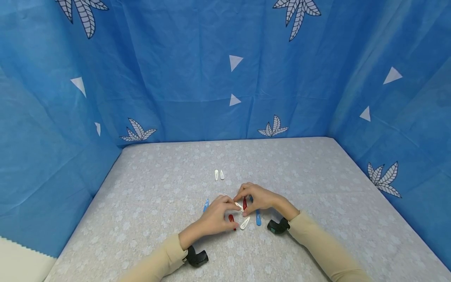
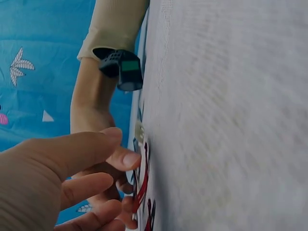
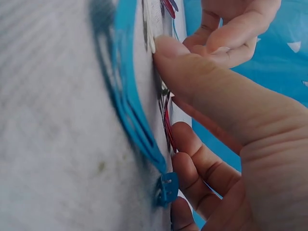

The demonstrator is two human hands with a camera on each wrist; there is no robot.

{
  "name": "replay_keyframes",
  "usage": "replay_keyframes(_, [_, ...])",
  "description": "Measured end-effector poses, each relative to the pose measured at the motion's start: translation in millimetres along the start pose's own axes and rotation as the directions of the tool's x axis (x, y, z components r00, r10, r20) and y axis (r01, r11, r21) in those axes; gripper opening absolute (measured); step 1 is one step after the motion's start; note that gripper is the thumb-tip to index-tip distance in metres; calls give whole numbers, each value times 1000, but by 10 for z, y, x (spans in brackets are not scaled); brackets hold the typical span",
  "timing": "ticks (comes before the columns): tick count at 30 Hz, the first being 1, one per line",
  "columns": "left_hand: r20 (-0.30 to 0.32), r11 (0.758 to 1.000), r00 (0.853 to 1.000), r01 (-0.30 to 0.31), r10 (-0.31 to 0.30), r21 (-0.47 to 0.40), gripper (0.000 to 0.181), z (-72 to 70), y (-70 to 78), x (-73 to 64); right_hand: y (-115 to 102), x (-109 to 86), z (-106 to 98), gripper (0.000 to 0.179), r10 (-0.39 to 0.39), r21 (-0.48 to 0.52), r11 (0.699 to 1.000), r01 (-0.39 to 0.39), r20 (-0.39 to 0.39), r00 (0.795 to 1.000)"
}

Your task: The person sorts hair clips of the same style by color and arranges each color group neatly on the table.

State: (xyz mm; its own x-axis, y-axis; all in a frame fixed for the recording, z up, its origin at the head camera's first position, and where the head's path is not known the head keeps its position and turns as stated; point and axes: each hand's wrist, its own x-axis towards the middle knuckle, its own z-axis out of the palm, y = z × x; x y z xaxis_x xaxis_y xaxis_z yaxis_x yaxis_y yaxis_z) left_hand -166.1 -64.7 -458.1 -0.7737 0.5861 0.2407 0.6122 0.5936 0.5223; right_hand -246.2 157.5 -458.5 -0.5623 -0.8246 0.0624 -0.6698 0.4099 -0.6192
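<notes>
Several snap hair clips lie on the cloth around both hands. My right hand [image 1: 260,197] has thumb and index finger at the two ends of a white hair clip [image 1: 239,206], seemingly pinching it; the contact is partly hidden. Beside that clip is my left hand [image 1: 215,216], fingers bent loosely and thumb apart, with nothing between them in the left wrist view. By the left thumb lies a red hair clip [image 1: 231,218], with another white clip [image 1: 245,223] to its right. Under the right hand are a second red clip [image 1: 244,203] and a blue clip [image 3: 132,103].
Two white clips [image 1: 216,175] lie side by side farther back. A blue clip [image 1: 206,205] sits beyond the left hand. Patterned pale cloth [image 1: 158,176] covers the table, and a blue curtain [image 1: 197,78] hangs at the back and sides. Both wrists carry black cameras.
</notes>
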Motion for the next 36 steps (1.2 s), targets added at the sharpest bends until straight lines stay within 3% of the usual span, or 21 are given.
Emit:
replay_keyframes(10, [71,994,996,-68,62,84,44,79,29,80,78,-8,-11,44,12,22,1000,-12,-20,1000])
replay_keyframes(18, [81,992,991,-115,110,56,48,112,4,107,79,-27,-31,44,29,21,999,-28,-21,999])
replay_keyframes(25, [121,991,987,-117,109,63,52,151,-20,159,100,-58,-60,45,51,45,998,-50,-15,999])
replay_keyframes(30, [117,988,984,-142,134,60,51,177,-39,163,109,-65,-55,45,41,49,998,-40,-18,999])
replay_keyframes(36, [110,993,987,-117,114,24,49,178,-34,144,108,-68,-50,44,25,60,998,-24,-25,999])
